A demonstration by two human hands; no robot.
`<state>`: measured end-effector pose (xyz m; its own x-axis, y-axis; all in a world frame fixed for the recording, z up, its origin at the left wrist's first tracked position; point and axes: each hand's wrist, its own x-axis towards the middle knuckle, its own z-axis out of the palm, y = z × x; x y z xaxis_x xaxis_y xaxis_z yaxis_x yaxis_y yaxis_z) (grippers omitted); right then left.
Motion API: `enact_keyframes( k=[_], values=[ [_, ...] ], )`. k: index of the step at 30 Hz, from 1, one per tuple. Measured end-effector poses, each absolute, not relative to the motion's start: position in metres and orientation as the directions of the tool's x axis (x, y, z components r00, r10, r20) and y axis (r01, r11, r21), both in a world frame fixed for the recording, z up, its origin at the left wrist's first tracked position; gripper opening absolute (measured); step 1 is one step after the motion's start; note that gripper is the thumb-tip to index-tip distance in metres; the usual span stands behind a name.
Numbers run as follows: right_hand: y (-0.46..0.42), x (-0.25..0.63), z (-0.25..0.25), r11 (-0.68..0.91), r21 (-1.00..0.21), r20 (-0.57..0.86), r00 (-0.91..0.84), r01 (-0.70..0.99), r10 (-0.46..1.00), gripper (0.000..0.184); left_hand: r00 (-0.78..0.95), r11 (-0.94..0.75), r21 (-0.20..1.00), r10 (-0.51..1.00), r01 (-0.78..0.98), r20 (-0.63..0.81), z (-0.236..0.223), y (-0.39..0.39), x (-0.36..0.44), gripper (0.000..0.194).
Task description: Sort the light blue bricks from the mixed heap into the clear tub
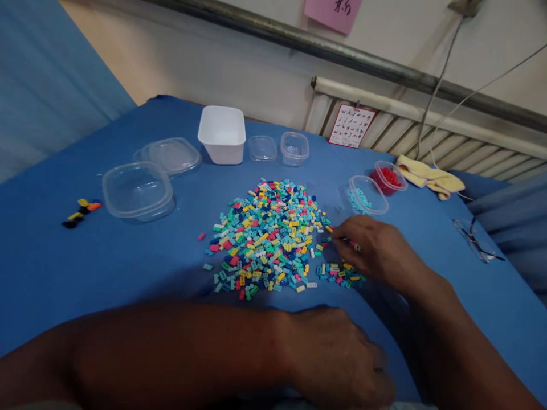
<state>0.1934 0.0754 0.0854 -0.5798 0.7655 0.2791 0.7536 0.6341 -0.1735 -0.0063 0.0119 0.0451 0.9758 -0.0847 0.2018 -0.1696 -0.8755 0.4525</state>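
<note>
A wide pile of small colourful building bricks (273,233) is spread over the blue tabletop. At its right edge is my right hand (374,247), fingers bent down and drawn together among loose bricks; what is between the fingertips is hidden. Just below that hand lies a smaller cluster of mixed bricks (337,274). My left hand (339,356) rests curled near the front edge, its forearm stretching across in front of the pile. Its fingers are folded under, so anything inside them is out of sight. Beyond my right hand stands a clear tub (376,205) with light-blue bricks.
Red pieces fill another tub (387,177), beside a yellow cloth (431,176) and glasses (476,239). At the back stand a white bin (222,134) and a small clear container (294,149). A larger clear container (139,193) and black, yellow and orange pieces (81,212) are left.
</note>
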Motion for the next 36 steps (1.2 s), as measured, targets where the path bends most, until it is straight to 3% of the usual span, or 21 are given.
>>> enact_keyframes(
  k=[4, 8, 12, 15, 18, 21, 26, 31, 36],
  values=[
    [0.096, 0.217, 0.09, 0.401, -0.117, 0.59, -0.261, 0.909, 0.764, 0.01, 0.965, -0.879, 0.441, -0.071, -0.18, 0.253, 0.039, 0.01, -0.006, 0.017],
    [0.113, 0.229, 0.082, 0.376, -0.116, 0.655, -0.213, 0.919, 0.725, 0.012, 0.958, -0.886, 0.432, -0.046, -0.169, 0.282, 0.035, 0.008, -0.004, 0.025],
    [0.108, 0.2, 0.068, 0.522, -0.127, 0.607, -0.351, 0.844, 0.714, 0.014, 0.968, -0.887, 0.431, -0.061, -0.164, 0.245, 0.035, 0.007, -0.003, 0.023],
    [0.101, 0.173, 0.062, 0.737, -0.223, 0.476, -0.589, 0.638, 0.654, 0.023, 0.967, -0.884, 0.438, -0.054, -0.161, 0.247, 0.037, 0.008, -0.004, 0.027],
    [0.098, 0.166, 0.062, 0.816, -0.275, 0.377, -0.724, 0.508, 0.578, 0.025, 0.97, -0.884, 0.44, -0.058, -0.16, 0.235, 0.041, 0.01, -0.005, 0.022],
    [0.096, 0.18, 0.064, 0.782, -0.293, 0.379, -0.684, 0.55, 0.623, 0.027, 0.978, -0.882, 0.44, -0.094, -0.168, 0.186, 0.048, 0.012, -0.006, 0.013],
    [0.095, 0.195, 0.061, 0.674, -0.277, 0.429, -0.54, 0.684, 0.724, 0.026, 0.983, -0.879, 0.45, -0.095, -0.158, 0.16, 0.049, 0.012, -0.006, 0.017],
    [0.093, 0.188, 0.062, 0.704, -0.296, 0.34, -0.618, 0.645, 0.709, 0.019, 0.973, -0.882, 0.438, -0.086, -0.174, 0.214, 0.045, 0.011, -0.004, 0.017],
    [0.09, 0.189, 0.07, 0.692, -0.275, 0.312, -0.619, 0.667, 0.721, 0.015, 0.981, -0.879, 0.445, -0.11, -0.171, 0.159, 0.049, 0.013, -0.005, 0.012]
  ],
)
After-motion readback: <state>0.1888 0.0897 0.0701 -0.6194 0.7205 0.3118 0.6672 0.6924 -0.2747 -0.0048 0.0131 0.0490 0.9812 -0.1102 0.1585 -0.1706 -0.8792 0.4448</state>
